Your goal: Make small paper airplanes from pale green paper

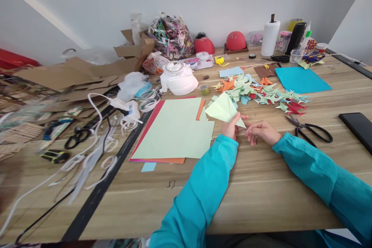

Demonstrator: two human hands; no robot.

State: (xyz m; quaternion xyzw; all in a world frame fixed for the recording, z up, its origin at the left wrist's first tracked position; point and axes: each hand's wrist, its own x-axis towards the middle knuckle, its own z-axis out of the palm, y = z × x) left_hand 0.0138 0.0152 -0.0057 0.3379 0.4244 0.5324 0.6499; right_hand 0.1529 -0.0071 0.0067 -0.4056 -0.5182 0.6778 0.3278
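**Folded green paper held at left hand, tabletop centre**

Writing: no brand, label or text can be read on any item; printing on the small containers at the far right is too small to make out.

The left hand (231, 127) pinches a pale green folded paper (223, 109) at its lower right tip, fingers pressed onto the sheet. The paper is kite-shaped; its long axis runs from upper left to lower right, with the narrow point toward the hand. It is lifted off the tabletop (261, 186), just right of a stack of coloured sheets (174, 131).

The right hand (260, 131) rests on the tabletop just beside the paper's tip, fingers loosely curled, holding nothing; whether a fingertip touches the paper cannot be told.

Beyond lies a heap of folded paper figures (258, 93). Black scissors (309, 128) lie to the right, a phone (359, 126) further right, a blue sheet (300, 79) behind.
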